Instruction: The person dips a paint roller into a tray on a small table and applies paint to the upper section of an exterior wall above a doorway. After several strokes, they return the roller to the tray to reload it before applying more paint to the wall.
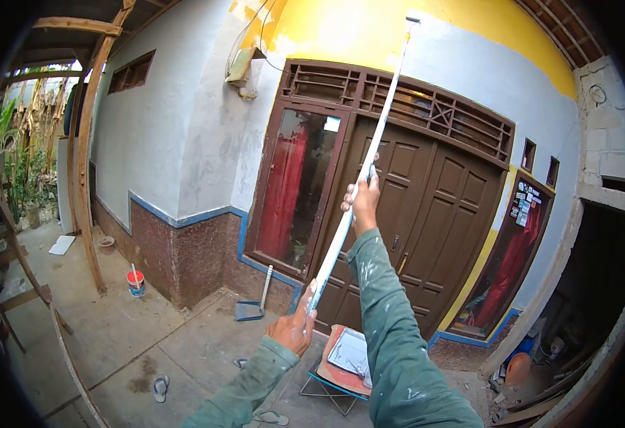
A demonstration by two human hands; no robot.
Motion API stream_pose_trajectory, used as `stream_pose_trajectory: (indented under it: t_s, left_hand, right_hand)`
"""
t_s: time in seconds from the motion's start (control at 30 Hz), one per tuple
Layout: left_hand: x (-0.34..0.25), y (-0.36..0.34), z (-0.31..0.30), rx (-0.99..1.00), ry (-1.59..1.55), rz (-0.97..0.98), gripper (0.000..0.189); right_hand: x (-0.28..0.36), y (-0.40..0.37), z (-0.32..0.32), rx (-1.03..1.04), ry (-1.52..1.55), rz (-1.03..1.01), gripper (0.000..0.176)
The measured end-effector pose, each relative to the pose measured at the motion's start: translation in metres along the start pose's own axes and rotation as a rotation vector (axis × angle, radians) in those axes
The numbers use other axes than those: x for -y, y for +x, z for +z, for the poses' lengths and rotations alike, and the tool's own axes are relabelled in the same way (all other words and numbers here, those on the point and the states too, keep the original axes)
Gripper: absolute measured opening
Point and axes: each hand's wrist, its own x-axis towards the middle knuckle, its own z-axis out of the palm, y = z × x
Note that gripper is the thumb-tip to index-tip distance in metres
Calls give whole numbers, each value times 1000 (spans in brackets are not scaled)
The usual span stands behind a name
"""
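Note:
Both my hands grip a long white pole (386, 107) that slants up toward the wall. My left hand (292, 329) is closed round its lower end. Higher up, my right hand (363, 201) wraps round the shaft in front of the brown double door (426, 185). At the pole's far tip a small paint roller (413, 21) meets the upper wall, where yellow paint (334, 25) borders the pale blue-grey surface (469, 68). The roller's details are too small to make out. Paint specks mark both green sleeves.
Below stands a small folding table (330, 383) with a paint tray (351, 351). A dustpan (249, 309), a red-and-blue paint can (136, 283) and sandals (160, 387) are on the concrete floor. A wooden post (87, 157) rises at left; a ladder-like wooden frame (12, 242) leans nearby.

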Motion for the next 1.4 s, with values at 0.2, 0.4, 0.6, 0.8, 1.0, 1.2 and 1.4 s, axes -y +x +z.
stream_pose_trajectory:
  t_s: [0.2, 0.4, 0.6, 0.8, 1.0, 1.2, 1.4]
  left_hand:
    - [-27, 60, -23, -13, 76, 30, 61]
    - [-38, 77, -20, -20, 34, 33, 61]
    - [-16, 24, 2, 10, 4, 10, 61]
    - [10, -43, 25, 95, 20, -55, 58]
    - [28, -102, 33, 136, -26, -90, 60]
    - [43, -157, 39, 152, -26, -132, 61]
    - [59, -207, 46, 172, -21, -177, 58]
  right_hand:
    - [45, 58, 21, -16, -20, -75, 51]
    - [67, 80, 23, -54, -120, -92, 50]
    - [34, 73, -7, -63, -219, -55, 49]
    - [-1, 37, -33, -101, -230, 0, 51]
    - [-28, 2, -46, -107, -259, 43, 54]
    - [-54, -25, -57, -132, -279, 86, 57]
    - [-80, -58, -67, -145, -268, 141, 57]
